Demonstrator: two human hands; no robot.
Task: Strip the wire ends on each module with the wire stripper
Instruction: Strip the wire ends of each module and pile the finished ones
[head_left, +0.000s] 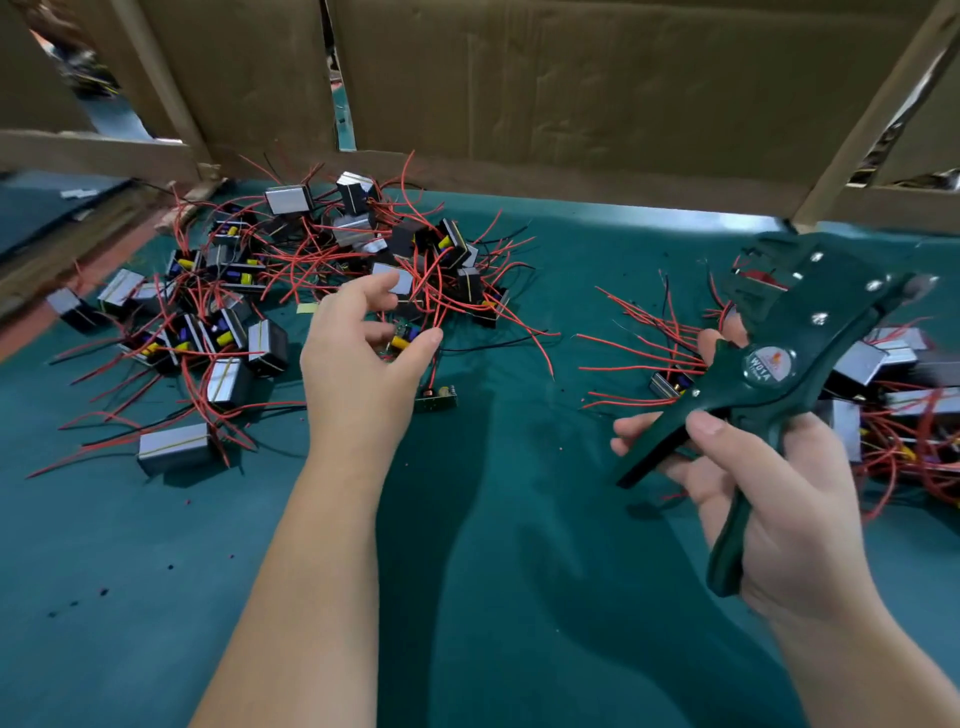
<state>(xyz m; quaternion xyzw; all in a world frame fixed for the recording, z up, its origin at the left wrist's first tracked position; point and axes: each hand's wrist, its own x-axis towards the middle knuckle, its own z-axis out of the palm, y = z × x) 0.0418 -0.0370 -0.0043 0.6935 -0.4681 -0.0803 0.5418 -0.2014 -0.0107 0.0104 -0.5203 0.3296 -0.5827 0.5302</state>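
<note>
A heap of small black modules (291, 270) with silver faces, yellow parts and long red wires lies at the left on the green cloth. My left hand (358, 364) reaches into the heap's near edge, fingers curled around one module (402, 340) with a yellow part and red wires. My right hand (779, 493) holds a dark green wire stripper (769, 364) by its handles, jaws pointing up and away, nothing seen in the jaws. A second heap of modules (893, 395) with red wires lies at the right, partly behind the stripper.
A small green circuit board (436, 399) lies loose just right of my left wrist. Cardboard walls (571, 93) and wooden frame bars (93, 156) close off the back. The green cloth (493, 519) covers the table between the heaps, dotted with tiny insulation bits.
</note>
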